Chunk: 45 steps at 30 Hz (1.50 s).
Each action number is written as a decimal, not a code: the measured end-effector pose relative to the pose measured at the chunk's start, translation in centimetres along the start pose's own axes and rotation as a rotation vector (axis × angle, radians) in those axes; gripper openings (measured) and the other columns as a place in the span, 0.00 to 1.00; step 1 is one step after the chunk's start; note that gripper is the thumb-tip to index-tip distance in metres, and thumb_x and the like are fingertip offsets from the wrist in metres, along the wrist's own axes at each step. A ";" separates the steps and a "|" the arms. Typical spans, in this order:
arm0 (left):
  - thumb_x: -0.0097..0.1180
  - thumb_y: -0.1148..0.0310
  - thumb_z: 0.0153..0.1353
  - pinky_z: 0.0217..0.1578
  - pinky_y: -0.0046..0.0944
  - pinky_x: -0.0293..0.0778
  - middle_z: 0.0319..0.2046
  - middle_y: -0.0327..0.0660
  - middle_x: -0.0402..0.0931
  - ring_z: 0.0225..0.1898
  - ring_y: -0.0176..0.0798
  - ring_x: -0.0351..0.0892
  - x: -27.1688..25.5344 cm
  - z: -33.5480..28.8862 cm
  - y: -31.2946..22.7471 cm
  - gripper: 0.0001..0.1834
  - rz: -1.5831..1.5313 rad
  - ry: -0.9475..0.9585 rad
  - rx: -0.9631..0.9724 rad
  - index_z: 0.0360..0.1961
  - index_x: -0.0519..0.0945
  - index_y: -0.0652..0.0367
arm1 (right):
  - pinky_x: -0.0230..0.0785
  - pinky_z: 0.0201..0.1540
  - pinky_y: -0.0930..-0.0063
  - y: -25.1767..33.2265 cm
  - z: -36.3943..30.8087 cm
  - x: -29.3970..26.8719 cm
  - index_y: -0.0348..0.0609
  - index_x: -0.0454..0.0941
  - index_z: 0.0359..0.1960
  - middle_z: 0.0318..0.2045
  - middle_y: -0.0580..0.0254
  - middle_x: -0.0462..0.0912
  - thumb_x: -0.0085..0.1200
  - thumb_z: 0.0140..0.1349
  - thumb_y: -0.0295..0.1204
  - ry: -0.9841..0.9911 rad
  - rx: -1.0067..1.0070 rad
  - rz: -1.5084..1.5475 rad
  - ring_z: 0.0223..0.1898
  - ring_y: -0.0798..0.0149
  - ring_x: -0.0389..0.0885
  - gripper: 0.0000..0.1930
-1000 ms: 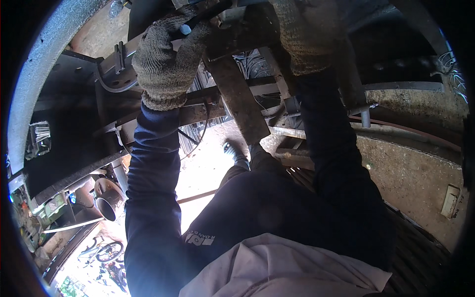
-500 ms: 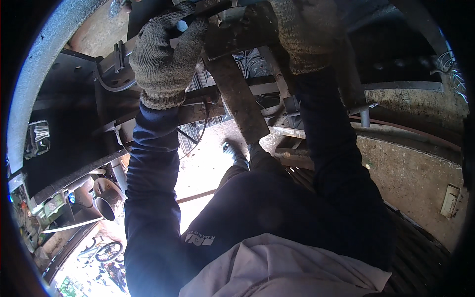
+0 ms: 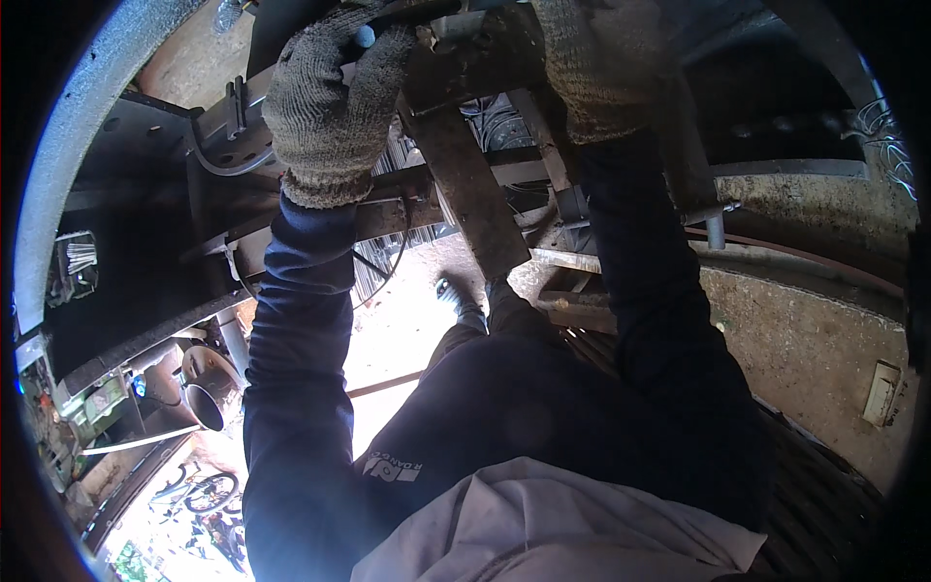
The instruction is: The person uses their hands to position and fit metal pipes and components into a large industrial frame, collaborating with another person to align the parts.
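Note:
My left hand [image 3: 330,116], in a grey-brown knit glove, is closed near the top of the view. A dark rod [image 3: 419,14] with a pale round end [image 3: 365,37] passes between its thumb and fingers. My right hand [image 3: 603,78], gloved alike, is raised at the top right beside a dark metal block [image 3: 475,63]. Its fingers run into shadow and past the upper edge, so whether it grips anything is hidden. Between my forearms a flat steel bar [image 3: 470,194] slants down from the block toward my legs.
A dark machine frame [image 3: 145,242] fills the left. Bundled thin metal strips [image 3: 393,257] lie beneath it. A thin cable [image 3: 400,252] hangs near my left forearm. Right of me stands a stained wall [image 3: 786,339]; a bicycle [image 3: 208,493] shows at lower left.
My left hand has shifted slightly to the right and a little upward, with the rod in it. My right hand has barely moved.

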State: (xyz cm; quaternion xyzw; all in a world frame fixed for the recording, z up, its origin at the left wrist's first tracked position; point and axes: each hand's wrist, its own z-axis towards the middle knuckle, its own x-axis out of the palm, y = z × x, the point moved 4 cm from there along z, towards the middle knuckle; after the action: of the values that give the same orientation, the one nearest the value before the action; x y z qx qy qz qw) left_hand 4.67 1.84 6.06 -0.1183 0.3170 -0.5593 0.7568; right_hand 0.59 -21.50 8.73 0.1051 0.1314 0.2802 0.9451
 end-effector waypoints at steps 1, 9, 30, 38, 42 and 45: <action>0.72 0.65 0.62 0.46 0.38 0.80 0.43 0.45 0.88 0.42 0.38 0.87 -0.1 -0.1 0.4 0.17 0.002 -0.015 0.020 0.50 0.86 0.60 | 0.74 0.45 0.58 0.0 0.1 0.1 0.38 0.83 0.36 0.34 0.52 0.83 0.65 0.61 0.37 0.018 0.003 0.033 0.38 0.49 0.82 0.13; 0.72 0.65 0.62 0.47 0.39 0.80 0.43 0.46 0.88 0.43 0.38 0.87 0.1 -0.1 0.2 0.17 0.028 -0.022 -0.002 0.49 0.86 0.61 | 0.74 0.43 0.59 -0.5 -0.4 0.2 0.39 0.83 0.34 0.33 0.53 0.84 0.65 0.61 0.36 0.025 0.036 0.021 0.37 0.50 0.82 0.12; 0.70 0.60 0.62 0.49 0.49 0.82 0.48 0.49 0.85 0.49 0.54 0.86 2.6 3.8 6.8 0.28 -0.203 0.443 -0.488 0.60 0.77 0.57 | 0.74 0.48 0.64 -0.9 -0.1 0.1 0.34 0.83 0.47 0.39 0.54 0.84 0.62 0.63 0.45 -0.060 0.280 0.294 0.41 0.58 0.83 0.23; 0.72 0.61 0.60 0.49 0.47 0.82 0.47 0.48 0.85 0.48 0.52 0.85 6.8 4.3 8.4 0.28 0.124 0.731 -0.177 0.59 0.78 0.57 | 0.74 0.50 0.58 -2.9 -1.4 -0.4 0.33 0.82 0.47 0.40 0.52 0.83 0.64 0.63 0.47 -0.150 0.095 0.021 0.43 0.54 0.83 0.26; 0.72 0.61 0.58 0.49 0.46 0.81 0.47 0.48 0.85 0.48 0.51 0.85 6.6 4.2 8.2 0.29 0.110 0.708 -0.163 0.59 0.78 0.57 | 0.73 0.51 0.57 -2.8 -1.9 0.7 0.34 0.83 0.43 0.39 0.52 0.83 0.65 0.62 0.46 -0.287 0.106 0.157 0.43 0.52 0.83 0.23; 0.73 0.62 0.57 0.49 0.46 0.81 0.47 0.48 0.85 0.48 0.50 0.85 5.9 4.3 7.5 0.29 0.080 0.663 -0.159 0.59 0.79 0.57 | 0.73 0.49 0.59 -2.0 -0.7 0.4 0.36 0.83 0.40 0.35 0.53 0.82 0.64 0.61 0.44 -0.130 0.118 0.177 0.42 0.54 0.83 0.20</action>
State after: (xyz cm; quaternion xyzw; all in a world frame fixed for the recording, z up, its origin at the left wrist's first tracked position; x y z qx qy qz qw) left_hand 14.11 -1.70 3.27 0.0238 0.5927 -0.5106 0.6224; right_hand 1.65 -22.81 7.46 0.1898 0.0764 0.3467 0.9154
